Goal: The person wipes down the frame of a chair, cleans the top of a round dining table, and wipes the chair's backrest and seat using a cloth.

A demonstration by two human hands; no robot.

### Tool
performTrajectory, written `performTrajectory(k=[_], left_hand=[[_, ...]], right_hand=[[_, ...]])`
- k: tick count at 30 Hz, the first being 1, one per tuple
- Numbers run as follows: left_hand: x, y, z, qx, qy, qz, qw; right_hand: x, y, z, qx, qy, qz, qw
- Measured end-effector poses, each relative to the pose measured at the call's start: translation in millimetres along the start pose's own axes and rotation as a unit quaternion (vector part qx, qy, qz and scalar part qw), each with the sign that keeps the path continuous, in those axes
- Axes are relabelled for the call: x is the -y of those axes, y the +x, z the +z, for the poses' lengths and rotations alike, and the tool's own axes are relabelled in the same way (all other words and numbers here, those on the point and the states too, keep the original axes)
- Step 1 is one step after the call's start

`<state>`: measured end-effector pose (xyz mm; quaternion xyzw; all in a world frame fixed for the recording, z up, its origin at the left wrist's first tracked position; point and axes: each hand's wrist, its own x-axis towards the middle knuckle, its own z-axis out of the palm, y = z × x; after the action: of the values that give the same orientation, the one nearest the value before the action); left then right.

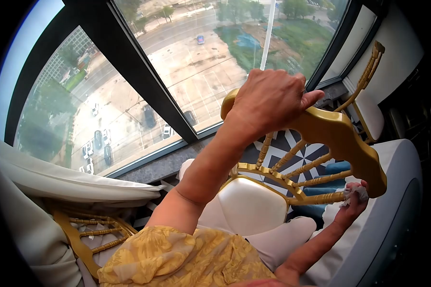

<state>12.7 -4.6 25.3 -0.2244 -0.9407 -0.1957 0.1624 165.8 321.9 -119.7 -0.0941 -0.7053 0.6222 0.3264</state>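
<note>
A gold chair (340, 129) with turned spindles and a white seat (254, 201) stands in front of me. My left hand (277, 98) is closed over the top rail of its back, with the thumb pointing right. Lower right, my right hand (353, 203) holds a crumpled whitish cloth (357, 193) against the outer spindle, just below the end of the top rail. Part of the right hand's fingers is hidden by the cloth and the rail.
Large windows (191, 57) with dark frames rise ahead. Cream curtains (57, 177) and another gold chair (81, 239) are at the left. A third gold chair (364, 95) stands back right. A white-covered table (388, 191) is at the right.
</note>
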Motion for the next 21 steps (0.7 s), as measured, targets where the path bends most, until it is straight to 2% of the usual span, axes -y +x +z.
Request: performTrajectory(k=[2, 5, 8, 9, 11, 14, 15, 17, 19, 20, 21], left_hand=[[0, -1, 0, -0.001, 0.002, -0.001, 1.0], [-1, -1, 0, -0.011, 0.011, 0.001, 1.0], [-1, -1, 2, -0.025, 0.023, 0.006, 0.999], [-1, -1, 3, -0.029, 0.027, 0.008, 0.999], [-1, -2, 2, -0.02, 0.026, 0.005, 0.999], [0, -2, 4, -0.021, 0.023, 0.001, 1.0], [0, -1, 4, -0.03, 0.021, 0.002, 0.999], [-1, -2, 4, -0.033, 0.022, 0.003, 0.999], [-2, -1, 2, -0.036, 0.024, 0.002, 0.999], [-3, -1, 0, -0.021, 0.022, -0.005, 1.0], [-4, -1, -2, -0.005, 0.021, -0.013, 1.0]], right_hand=[[-2, -2, -1, 0.013, 0.013, 0.021, 1.0], [-28, -12, 2, -0.007, -0.008, -0.008, 1.0], [-60, -34, 9, 0.013, -0.005, -0.083, 0.996], [-75, -44, 12, -0.029, 0.016, -0.061, 0.998], [-94, -63, 11, -0.023, -0.034, 0.031, 0.999], [-138, -89, 13, -0.026, -0.068, 0.01, 0.997], [-146, -101, 16, -0.038, -0.079, 0.044, 0.995], [-175, -117, 9, 0.048, -0.1, 0.026, 0.994], [-228, -145, 3, 0.005, -0.101, 0.052, 0.993], [-232, -150, 6, -0.035, -0.102, 0.08, 0.991], [-235, -152, 3, -0.035, -0.102, 0.08, 0.991]])
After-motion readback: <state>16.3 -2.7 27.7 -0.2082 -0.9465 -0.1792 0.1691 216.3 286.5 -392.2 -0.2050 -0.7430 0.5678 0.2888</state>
